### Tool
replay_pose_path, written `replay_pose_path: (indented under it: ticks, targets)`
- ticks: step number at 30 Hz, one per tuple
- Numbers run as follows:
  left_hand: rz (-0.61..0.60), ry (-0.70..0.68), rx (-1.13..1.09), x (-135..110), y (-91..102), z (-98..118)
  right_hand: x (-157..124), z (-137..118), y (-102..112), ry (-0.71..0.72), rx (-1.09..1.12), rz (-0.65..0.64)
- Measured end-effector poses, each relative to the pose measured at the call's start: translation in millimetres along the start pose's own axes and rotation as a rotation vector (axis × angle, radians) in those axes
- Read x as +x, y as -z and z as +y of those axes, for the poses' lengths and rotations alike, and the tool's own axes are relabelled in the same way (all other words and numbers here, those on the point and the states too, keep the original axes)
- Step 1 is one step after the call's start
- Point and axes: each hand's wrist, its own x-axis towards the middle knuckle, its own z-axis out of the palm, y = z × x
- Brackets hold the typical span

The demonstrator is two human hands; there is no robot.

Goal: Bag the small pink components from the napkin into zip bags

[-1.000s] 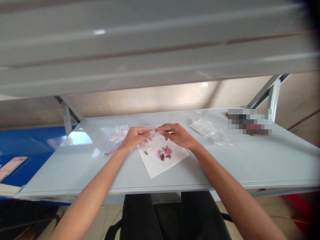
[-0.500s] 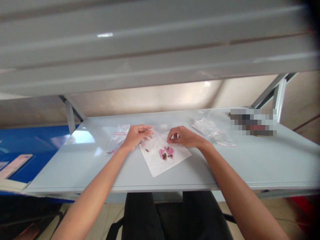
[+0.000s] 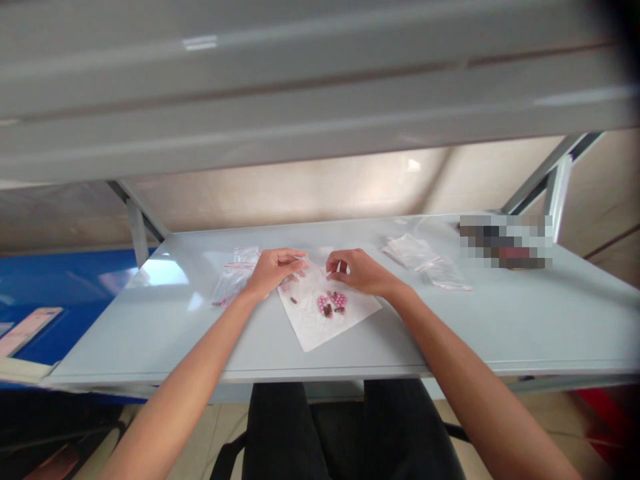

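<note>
Curling: your left hand (image 3: 274, 272) and your right hand (image 3: 357, 272) both bend inward, neither spread flat nor pressed together.
Between them: a clear plastic film (image 3: 311, 265) sits at the top corner of the sheet; you cannot tell whether either hand pinches it.
Sheet: a white paper sheet (image 3: 320, 327) lies tilted on the grey table (image 3: 150, 333), its long axis rising toward the right.
On it: pink pills (image 3: 339, 300) cluster with brown capsules (image 3: 327, 311) lying among them, and one lone capsule (image 3: 293, 300) sits apart to the left.
Around it: a zip bag (image 3: 231, 283) lies beside your left hand, and more clear bags (image 3: 425, 257) lie to the right.
Change: your right fingertips now reach higher and closer to your left hand than half a second ago.
</note>
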Motion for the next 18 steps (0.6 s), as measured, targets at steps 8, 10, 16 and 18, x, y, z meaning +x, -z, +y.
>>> replay_pose_path:
  ticks: [8,10,16,18]
  targets:
    - [-0.013,-0.01,0.027,1,1.4,-3,4,-4,-7,0.011,0.036,0.083]
    - [-0.028,-0.013,0.04,0,0.3,-2,5,-11,-7,0.038,0.168,0.212]
    - [-0.131,-0.047,0.068,-2,-1.7,2,4,-27,-5,0.09,0.434,0.166]
    - [-0.101,-0.041,0.047,-2,-1.3,0,3,-24,-4,0.058,0.495,0.13]
